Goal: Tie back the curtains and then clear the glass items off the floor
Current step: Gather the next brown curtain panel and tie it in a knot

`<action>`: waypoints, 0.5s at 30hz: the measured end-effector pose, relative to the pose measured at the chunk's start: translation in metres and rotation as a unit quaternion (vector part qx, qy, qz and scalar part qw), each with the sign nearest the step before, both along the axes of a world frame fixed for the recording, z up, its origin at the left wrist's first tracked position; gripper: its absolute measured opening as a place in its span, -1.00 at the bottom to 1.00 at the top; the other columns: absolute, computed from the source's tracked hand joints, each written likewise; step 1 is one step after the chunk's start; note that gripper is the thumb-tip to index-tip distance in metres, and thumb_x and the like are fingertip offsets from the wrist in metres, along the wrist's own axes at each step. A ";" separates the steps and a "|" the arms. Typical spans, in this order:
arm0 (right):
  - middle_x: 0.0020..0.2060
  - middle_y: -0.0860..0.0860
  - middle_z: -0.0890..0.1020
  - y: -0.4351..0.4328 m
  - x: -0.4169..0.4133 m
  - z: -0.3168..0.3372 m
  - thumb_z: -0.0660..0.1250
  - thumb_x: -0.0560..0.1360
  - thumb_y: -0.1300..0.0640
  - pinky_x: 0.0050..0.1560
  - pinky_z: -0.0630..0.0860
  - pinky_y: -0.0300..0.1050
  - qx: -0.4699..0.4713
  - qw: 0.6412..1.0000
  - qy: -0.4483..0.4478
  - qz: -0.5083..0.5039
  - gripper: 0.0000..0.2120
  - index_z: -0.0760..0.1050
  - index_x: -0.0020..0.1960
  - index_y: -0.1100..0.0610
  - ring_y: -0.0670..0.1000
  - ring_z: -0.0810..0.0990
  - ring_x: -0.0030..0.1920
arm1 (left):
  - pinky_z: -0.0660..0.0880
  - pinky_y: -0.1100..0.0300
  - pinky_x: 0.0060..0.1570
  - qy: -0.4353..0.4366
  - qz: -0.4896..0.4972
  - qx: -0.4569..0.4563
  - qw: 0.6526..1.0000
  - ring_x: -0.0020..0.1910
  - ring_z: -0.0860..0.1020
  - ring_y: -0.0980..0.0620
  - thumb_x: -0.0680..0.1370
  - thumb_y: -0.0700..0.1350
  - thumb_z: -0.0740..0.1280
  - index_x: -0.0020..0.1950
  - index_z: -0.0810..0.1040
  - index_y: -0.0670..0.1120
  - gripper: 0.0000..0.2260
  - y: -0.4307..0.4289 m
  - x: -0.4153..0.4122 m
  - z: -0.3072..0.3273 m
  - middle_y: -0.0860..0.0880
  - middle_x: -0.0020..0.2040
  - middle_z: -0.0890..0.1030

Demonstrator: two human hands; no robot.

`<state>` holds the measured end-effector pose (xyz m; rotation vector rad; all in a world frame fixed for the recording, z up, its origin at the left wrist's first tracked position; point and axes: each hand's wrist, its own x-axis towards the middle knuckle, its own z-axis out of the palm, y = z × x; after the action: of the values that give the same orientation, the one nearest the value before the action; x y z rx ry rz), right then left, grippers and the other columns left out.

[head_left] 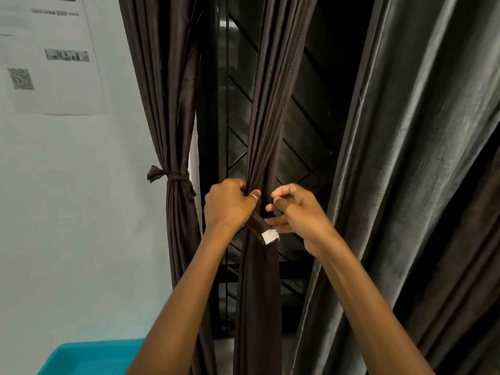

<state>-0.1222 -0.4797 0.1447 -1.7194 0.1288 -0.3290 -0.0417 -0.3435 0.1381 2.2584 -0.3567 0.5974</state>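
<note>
A dark brown middle curtain (266, 109) hangs gathered into a bunch in front of the window. My left hand (228, 204) grips the bunch at waist height, a ring on one finger. My right hand (295, 209) pinches a dark tie strip at the same spot. The strip's end, with a white tag (270, 236), hangs just below my hands. To the left, another brown curtain (173, 104) is held by a knotted tie (169, 176). No glass items are in view.
A grey curtain (422, 158) hangs loose on the right. A dark window grille (305, 136) stands behind the curtains. A printed sheet (51, 55) is stuck on the white wall at left. A teal plastic bin (89, 358) sits at the bottom left.
</note>
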 end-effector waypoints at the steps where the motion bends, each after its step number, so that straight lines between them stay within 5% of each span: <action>1: 0.03 0.15 0.70 0.001 0.001 -0.002 0.21 0.67 0.25 -0.33 0.59 -0.24 -0.001 1.000 -0.004 0.012 -0.84 0.53 0.18 0.13 0.14 0.75 -0.13 | 0.47 0.17 -0.32 0.004 0.002 -0.002 1.000 -0.31 0.59 -0.02 0.50 0.14 0.43 -0.32 0.49 -0.02 -0.67 0.000 0.000 0.000 0.03 -0.40 0.56; 6: 0.01 -0.01 0.68 0.009 0.006 -0.015 0.51 0.49 0.20 0.00 0.62 -0.25 -0.073 0.996 -0.041 -0.011 -0.66 0.56 0.23 0.04 -0.08 0.69 0.03 | 0.33 0.22 -0.42 0.017 -0.007 -0.009 1.000 -0.36 0.54 0.03 0.50 0.09 0.44 -0.39 0.40 0.01 -0.64 -0.002 -0.004 0.003 0.05 -0.42 0.52; 10: 0.02 -0.12 0.64 0.014 0.003 -0.023 0.57 0.43 0.21 0.04 0.67 -0.15 -0.152 0.985 -0.054 -0.055 -0.51 0.52 0.30 0.01 -0.11 0.71 -0.10 | 0.25 0.21 -0.43 0.042 -0.053 -0.009 0.998 -0.42 0.47 0.09 0.55 0.13 0.39 -0.38 0.38 0.01 -0.61 -0.001 -0.012 0.007 0.06 -0.48 0.46; 15: 0.16 -0.12 0.64 0.017 0.001 -0.027 0.54 0.46 0.19 0.00 0.63 -0.26 -0.172 0.982 -0.070 -0.046 -0.44 0.48 0.41 0.01 -0.13 0.71 -0.08 | 0.56 0.08 -0.15 -0.021 0.014 0.027 0.999 -0.08 0.61 0.03 0.57 0.25 0.30 0.05 0.58 0.04 -0.70 0.002 -0.032 0.008 0.08 -0.07 0.63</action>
<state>-0.1213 -0.4630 0.1179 -2.0284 0.0504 -0.5651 -0.0737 -0.3416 0.1460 2.3085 -0.3672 0.6565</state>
